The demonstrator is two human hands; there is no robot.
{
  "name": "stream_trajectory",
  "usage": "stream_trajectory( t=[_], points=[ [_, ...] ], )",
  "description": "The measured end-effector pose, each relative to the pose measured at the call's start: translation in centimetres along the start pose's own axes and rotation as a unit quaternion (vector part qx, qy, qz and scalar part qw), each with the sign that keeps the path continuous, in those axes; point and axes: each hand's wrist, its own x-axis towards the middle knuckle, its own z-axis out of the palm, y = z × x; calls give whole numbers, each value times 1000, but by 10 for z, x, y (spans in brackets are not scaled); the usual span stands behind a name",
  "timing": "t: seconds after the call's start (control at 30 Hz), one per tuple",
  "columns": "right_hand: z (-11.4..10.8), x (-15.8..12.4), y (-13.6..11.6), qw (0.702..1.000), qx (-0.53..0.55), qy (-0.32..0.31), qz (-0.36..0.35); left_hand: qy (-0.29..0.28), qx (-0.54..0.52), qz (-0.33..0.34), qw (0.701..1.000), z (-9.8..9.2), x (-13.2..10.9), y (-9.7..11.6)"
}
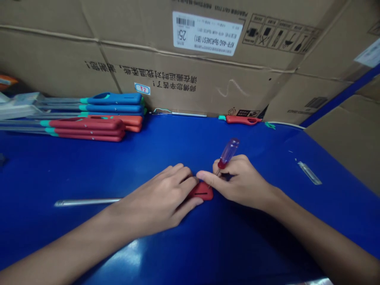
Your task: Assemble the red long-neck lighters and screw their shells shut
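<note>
My left hand (162, 198) is closed around a red long-necked lighter (204, 191) lying on the blue table. Its slotted handle end shows past my fingers, and its metal tube sticks out to the left of my wrist. In my right hand (242, 180) is a screwdriver (228, 152) with a clear purplish handle and a red collar. The screwdriver leans with its handle up, its shaft running down between my fingers toward the handle end of the lighter. My right thumb hides part of the shaft, and whether the tip touches a screw cannot be made out.
Stacked blue, orange and red lighters (111, 99) lie at the back left. Another red lighter (242, 119) rests against the cardboard wall (118, 47), near a thin silvery rod (189, 114). A small clear tube (309, 173) lies to the right on the blue table (166, 142).
</note>
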Motion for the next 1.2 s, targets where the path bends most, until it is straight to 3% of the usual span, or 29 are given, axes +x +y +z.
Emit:
stream_trajectory(
  t=[0.23,0.6,0.73,0.87,1.0,1.2],
  points=[
    [-11,-3,-2,1000,-1,-21,13,-12,-20,-4,1000,-2,1,0],
    [-16,-8,-7,976,176,-31,123,-17,-30,-11,999,-2,1,0],
    [-21,-9,-10,972,196,-54,118,-17,-28,-10,999,-2,0,-1],
    [-29,-9,-11,980,148,-96,93,-13,-22,-8,1000,-2,1,-1],
    [-30,-8,-9,992,84,-81,54,-18,-28,-13,999,-2,1,0],
    [-27,-7,-9,993,90,-63,38,-13,-23,-10,1000,-1,0,0]
  ],
)
